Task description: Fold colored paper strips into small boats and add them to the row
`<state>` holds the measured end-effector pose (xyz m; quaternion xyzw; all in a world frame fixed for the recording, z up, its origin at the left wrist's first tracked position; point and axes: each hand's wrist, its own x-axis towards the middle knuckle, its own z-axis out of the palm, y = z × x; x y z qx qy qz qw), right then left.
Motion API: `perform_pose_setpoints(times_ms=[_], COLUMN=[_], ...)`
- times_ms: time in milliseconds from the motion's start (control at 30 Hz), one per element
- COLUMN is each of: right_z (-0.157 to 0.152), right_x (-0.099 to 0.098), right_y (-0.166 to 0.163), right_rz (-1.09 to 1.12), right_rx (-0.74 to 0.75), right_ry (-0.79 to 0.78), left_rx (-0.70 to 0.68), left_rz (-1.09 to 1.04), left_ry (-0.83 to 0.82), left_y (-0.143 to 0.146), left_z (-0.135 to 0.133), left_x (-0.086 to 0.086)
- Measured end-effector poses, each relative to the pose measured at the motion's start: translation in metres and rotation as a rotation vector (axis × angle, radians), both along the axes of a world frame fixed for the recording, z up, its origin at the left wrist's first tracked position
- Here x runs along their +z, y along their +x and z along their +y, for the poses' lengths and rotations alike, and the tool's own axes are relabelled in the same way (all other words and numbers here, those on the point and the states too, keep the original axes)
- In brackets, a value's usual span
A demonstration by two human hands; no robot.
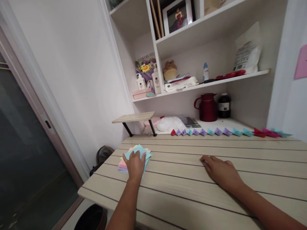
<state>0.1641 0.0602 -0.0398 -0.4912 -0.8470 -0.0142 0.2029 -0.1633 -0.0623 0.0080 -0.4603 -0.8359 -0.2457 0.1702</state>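
My left hand (134, 164) lies flat with fingers spread on a stack of coloured paper squares (144, 151), whose top sheet is light blue, near the left end of the slatted wooden table (192, 191). My right hand (219, 171) rests palm down on the bare tabletop in the middle, fingers stretched out and holding nothing. Along the table's far edge runs a row of several small folded paper pieces (217, 131) in red, purple, teal and pink.
A small wooden riser (134, 117) stands at the back left. Behind it lie a white bag (170, 124), a red jug (207, 107) and a dark bottle (224, 106). Shelves above hold bottles, flowers and a framed photo. A dark bin (92, 218) sits below the table's left corner.
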Motion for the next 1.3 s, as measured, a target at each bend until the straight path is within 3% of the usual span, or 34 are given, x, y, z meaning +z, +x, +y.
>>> perform_pose_setpoints(times_ms=[267,1300], right_z=[0.005,0.021], right_x=[-0.002,-0.008], right_y=[0.004,0.009], right_rz=[0.099,0.181], right_rx=[0.039,0.096], right_ry=[-0.07,-0.107], left_rx=[0.003,-0.055], left_rz=[-0.026,-0.03], left_ry=[-0.03,-0.007], left_y=[-0.001,-0.011], left_z=[0.0,0.004], left_x=[-0.003,-0.01])
